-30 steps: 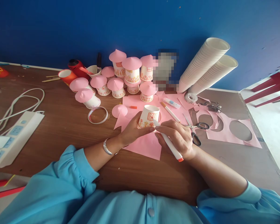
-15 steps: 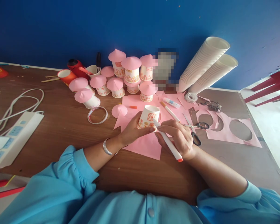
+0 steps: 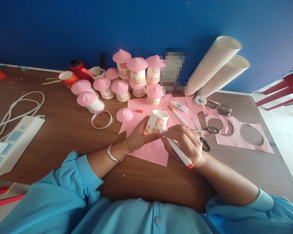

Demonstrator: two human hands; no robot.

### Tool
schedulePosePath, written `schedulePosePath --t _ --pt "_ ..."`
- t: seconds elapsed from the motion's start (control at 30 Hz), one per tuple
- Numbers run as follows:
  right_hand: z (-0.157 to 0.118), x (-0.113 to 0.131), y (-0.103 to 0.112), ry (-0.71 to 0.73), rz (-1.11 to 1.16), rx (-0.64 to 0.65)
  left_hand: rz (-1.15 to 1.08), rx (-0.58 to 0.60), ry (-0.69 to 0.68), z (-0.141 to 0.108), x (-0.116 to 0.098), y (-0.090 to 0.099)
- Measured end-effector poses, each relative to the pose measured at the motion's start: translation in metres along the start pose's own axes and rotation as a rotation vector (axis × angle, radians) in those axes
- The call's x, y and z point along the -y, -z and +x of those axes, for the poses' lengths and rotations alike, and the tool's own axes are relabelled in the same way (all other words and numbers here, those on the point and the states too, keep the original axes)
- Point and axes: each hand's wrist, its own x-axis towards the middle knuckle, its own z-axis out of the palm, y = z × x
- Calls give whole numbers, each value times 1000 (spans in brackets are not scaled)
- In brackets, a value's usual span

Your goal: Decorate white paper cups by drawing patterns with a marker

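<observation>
A white paper cup (image 3: 157, 117) with orange flowers and a striped red-orange window drawn on it is gripped in my left hand (image 3: 139, 135). My right hand (image 3: 185, 143) pinches a white marker (image 3: 177, 150) with an orange end, its tip at the cup's side below the striped window. Pink paper (image 3: 151, 154) lies under the cup. Just behind it are a small orange marker cap (image 3: 139, 111), a pink paper cone (image 3: 124, 114), a second marker (image 3: 178, 116) and a glue stick (image 3: 179, 106).
Several cone-topped paper cups (image 3: 137, 71) stand along the blue wall. Two tall cup stacks (image 3: 213, 63) lean at the right. Scissors (image 3: 205, 131) lie beside cut pink paper (image 3: 236, 136). A tape roll (image 3: 101, 119) and a power strip (image 3: 17, 143) are leftward.
The cup has turned slightly in my left hand, and its drawn window sits a little further right. The marker tip has moved slightly down and left on the cup's side.
</observation>
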Motion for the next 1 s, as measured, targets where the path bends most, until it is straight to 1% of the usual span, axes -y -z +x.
schedulePosePath --t 0.17,0.5,0.7,0.77,0.9,1.0 --pt "-1 -1 0 2 2 12 30 -12 -20 0 -1 -1" --pt "2 -1 4 -36 -33 -28 -11 -35 17 0 0 3" --pt "1 -1 4 -2 -17 -1 -83 5 -8 -2 3 6" --pt "0 -2 5 -21 5 -27 -112 27 -20 -3 3 8" --pt "-2 -5 6 -113 78 -91 -181 54 -48 -2 2 9" --pt "-2 -7 7 -104 90 -98 -212 52 -47 -1 0 8"
